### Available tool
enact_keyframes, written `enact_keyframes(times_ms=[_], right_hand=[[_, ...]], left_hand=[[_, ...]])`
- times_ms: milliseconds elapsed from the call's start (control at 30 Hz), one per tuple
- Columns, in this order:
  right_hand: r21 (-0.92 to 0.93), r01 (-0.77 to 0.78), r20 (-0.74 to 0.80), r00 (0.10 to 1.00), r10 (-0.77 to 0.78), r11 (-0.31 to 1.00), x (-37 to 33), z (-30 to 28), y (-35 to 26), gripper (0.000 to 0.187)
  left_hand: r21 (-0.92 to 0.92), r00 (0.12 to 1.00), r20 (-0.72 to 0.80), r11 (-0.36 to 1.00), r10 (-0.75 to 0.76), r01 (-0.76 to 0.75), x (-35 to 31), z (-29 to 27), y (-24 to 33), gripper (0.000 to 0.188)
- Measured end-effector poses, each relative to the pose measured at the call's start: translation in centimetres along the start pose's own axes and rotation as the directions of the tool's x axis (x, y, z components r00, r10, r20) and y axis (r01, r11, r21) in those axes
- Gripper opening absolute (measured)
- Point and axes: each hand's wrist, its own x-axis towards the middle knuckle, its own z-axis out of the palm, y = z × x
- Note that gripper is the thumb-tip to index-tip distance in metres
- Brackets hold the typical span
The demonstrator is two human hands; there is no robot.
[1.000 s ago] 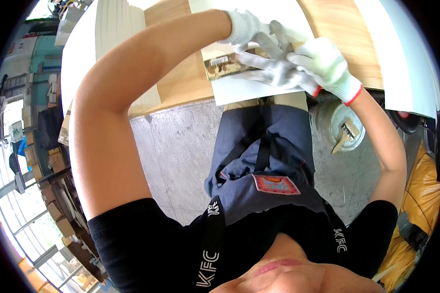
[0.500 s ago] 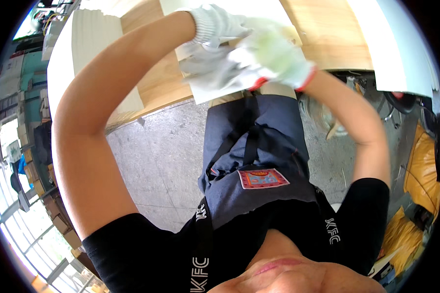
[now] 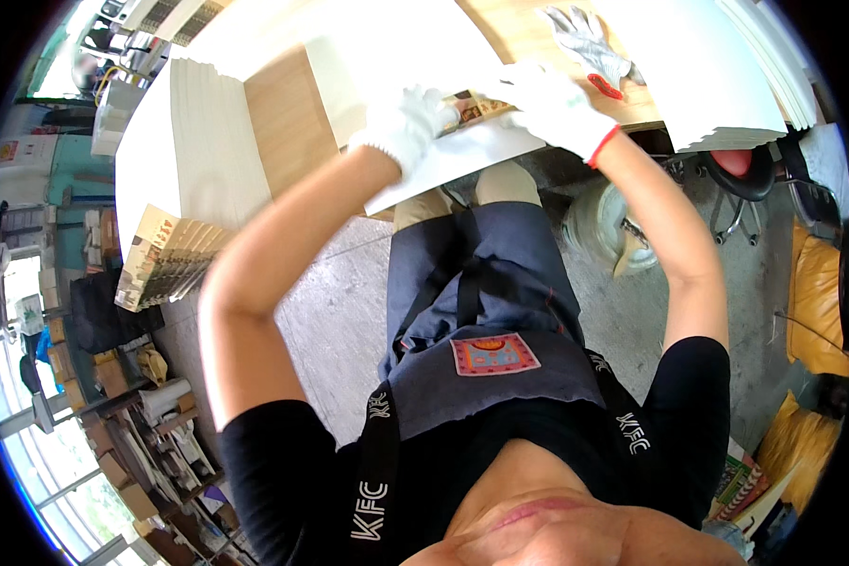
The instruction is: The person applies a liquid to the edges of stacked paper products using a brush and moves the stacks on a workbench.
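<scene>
My left hand (image 3: 412, 127), in a white knit glove, rests by the left end of a brown patterned printed strip (image 3: 478, 110), its fingers apart. Over the strip's right end reaches my right hand (image 3: 558, 110), wearing a white glove with a red cuff, fingers stretched out. Beneath both hands a white sheet (image 3: 453, 165) lies at the table's near edge, its front corner jutting past the wood. Glare washes out the fingertips, so firm contact is hard to make out. To the right, a loose grey-white glove (image 3: 587, 47) with a red cuff lies on the table.
Stacks of white sheets stand at the left (image 3: 212, 141) and right (image 3: 698, 80) of the wooden table (image 3: 288, 123). Patterned printed ends (image 3: 165, 259) show on the left stack. Below the right side are a round clear container (image 3: 599, 226) and a black wheeled stool (image 3: 740, 174).
The loose glove, blurred at my hands before, now lies to the right on the table. My hands have moved apart over the white sheet, and the view has shifted.
</scene>
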Motion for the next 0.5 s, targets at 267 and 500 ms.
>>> enact_keyframes(times_ms=[267,500], right_hand=[[-0.025,0.082,0.191,0.979,-0.076,0.996,-0.7,-0.8,1.8,0.052],[0.189,0.063,0.096,0.992,-0.083,0.980,-1.0,2.1,5.3,0.045]], left_hand=[[0.043,0.759,0.535,-0.885,-0.372,-0.464,-9.5,4.6,6.8,0.020],[0.090,0.674,0.549,-0.767,-0.494,-0.635,-5.6,8.7,4.7,0.014]])
